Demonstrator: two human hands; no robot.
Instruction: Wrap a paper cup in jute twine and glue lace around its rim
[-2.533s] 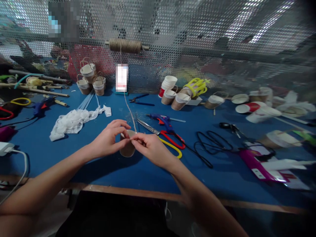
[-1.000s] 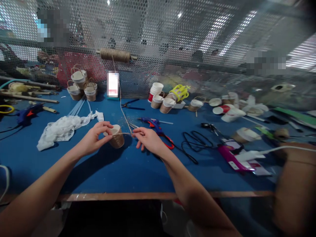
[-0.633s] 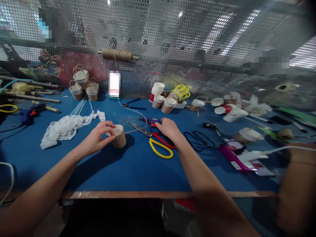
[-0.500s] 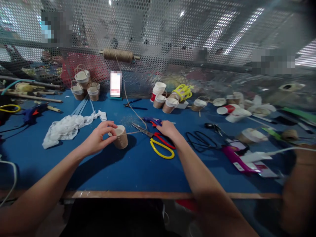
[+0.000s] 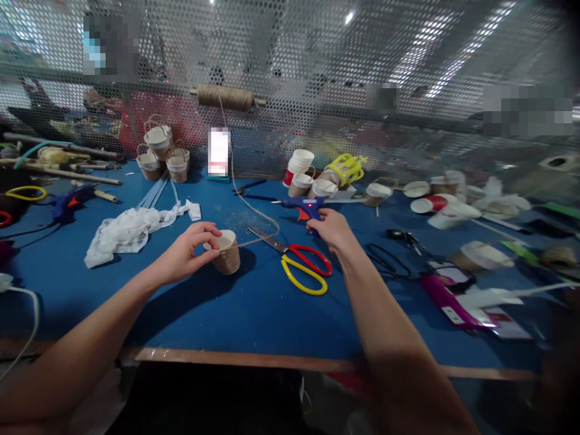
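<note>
My left hand [image 5: 197, 248] pinches the end of a twine [image 5: 254, 241] at the rim of a brown paper cup [image 5: 228, 260], which stands upright on the blue table. Whether the fingertips also grip the cup is hard to make out. From there the twine loops up to a spool [image 5: 225, 97] on a rod at the mesh. My right hand [image 5: 333, 228] is closed round a blue hot glue gun [image 5: 310, 207] with an orange trigger, its nozzle pointing left. Open-bladed scissors [image 5: 285, 249] with red and yellow handles lie between the hands, under the twine.
White lace fabric [image 5: 120, 235] lies at left, with wrapped cups [image 5: 158, 140] stacked behind it. Pliers [image 5: 249, 190] and a phone [image 5: 219, 152] are at the back. More cups [image 5: 378, 193], keys [image 5: 403, 235], a black cable [image 5: 385, 263] and a purple package [image 5: 446, 302] occupy the right.
My right hand has lifted the glue gun off the table and moved it up and right, away from the scissors. My left hand stays at the cup with the twine.
</note>
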